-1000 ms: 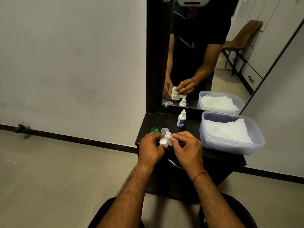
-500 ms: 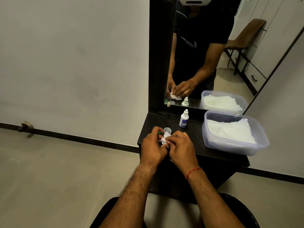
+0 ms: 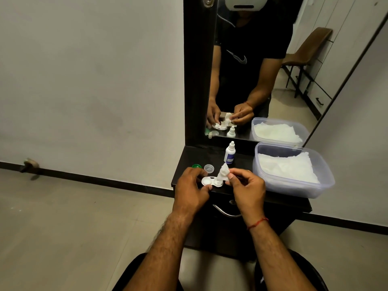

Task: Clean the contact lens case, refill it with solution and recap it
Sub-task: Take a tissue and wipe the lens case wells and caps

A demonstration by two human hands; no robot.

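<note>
The white contact lens case (image 3: 208, 181) lies uncapped over the front of the black dresser top (image 3: 241, 185). My left hand (image 3: 191, 187) pinches its left end. My right hand (image 3: 247, 185) pinches a twisted white tissue (image 3: 223, 173) whose lower end sits in the case's right well. A green cap (image 3: 196, 166) and a clear cap (image 3: 209, 168) lie just behind the case. The small white solution bottle (image 3: 230, 153) with a blue label stands capped behind them, near the mirror.
A clear plastic tub (image 3: 294, 185) of white tissues fills the right side of the dresser top. The mirror (image 3: 252, 70) rises behind the dresser. A metal drawer handle (image 3: 225, 213) sits below the front edge. My knees are under my arms.
My hands were bunched together over the case half a second ago. They have since spread apart, showing the case's left well and the tissue standing up in the right well.
</note>
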